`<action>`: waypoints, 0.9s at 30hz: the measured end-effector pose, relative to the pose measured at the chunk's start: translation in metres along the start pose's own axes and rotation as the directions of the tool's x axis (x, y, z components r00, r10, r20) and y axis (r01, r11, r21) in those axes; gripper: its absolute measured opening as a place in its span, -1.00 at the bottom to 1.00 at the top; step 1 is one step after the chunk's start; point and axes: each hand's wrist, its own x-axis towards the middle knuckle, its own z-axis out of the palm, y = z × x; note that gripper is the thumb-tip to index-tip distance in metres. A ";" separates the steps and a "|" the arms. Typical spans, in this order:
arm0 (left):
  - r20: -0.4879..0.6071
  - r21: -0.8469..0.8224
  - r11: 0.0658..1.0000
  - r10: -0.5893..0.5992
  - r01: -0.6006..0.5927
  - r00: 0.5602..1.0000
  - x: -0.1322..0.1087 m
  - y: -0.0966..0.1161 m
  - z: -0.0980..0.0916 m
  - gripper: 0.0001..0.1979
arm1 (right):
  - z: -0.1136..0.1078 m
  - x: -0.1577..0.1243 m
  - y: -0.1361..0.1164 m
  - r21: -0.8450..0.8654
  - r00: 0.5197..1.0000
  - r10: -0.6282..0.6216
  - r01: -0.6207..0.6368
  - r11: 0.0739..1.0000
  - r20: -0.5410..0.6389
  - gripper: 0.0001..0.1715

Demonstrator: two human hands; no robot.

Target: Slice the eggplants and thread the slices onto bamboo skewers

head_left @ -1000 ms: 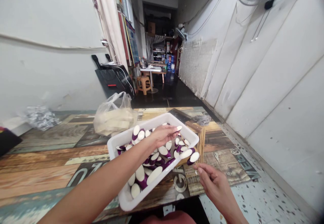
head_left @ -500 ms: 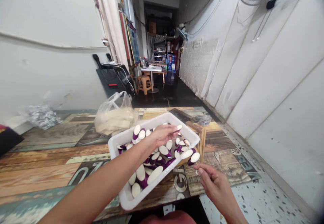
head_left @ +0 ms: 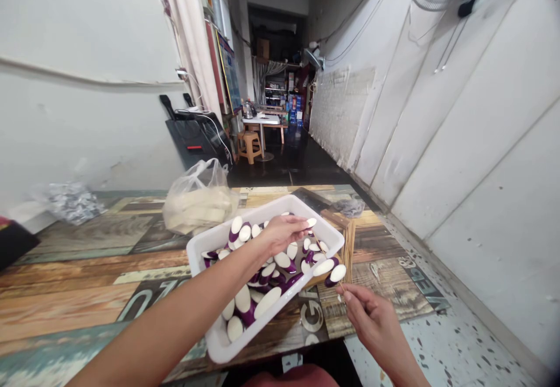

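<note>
Left grip [head_left: 283, 234] outstretched, right grip [head_left: 370, 312] pinching skewer [head_left: 319, 243]

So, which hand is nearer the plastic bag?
Left. The left hand is over the white tub, to the right of the plastic bag; the right hand is farther right, outside the tub.

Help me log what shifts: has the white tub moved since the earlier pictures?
No visible move: the white tub keeps its place, neither left nor right, against the printed G on the tabletop.
</note>
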 end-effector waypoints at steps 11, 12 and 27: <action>0.037 -0.017 0.999 -0.047 0.048 0.998 0.000 0.003 -0.003 -0.84 | 0.001 -0.003 -0.015 0.002 1.000 0.010 -0.010 1.000 0.026 -0.59; 0.044 -0.025 0.998 -0.061 0.062 0.997 0.001 0.004 -0.003 -0.85 | 0.001 -0.003 -0.015 -0.002 1.000 0.005 -0.005 1.000 0.028 -0.59; 0.187 0.023 0.982 -0.189 0.188 0.964 0.001 0.004 -0.006 -0.92 | -0.001 0.000 -0.008 -0.032 0.999 -0.015 0.017 0.999 0.047 -0.60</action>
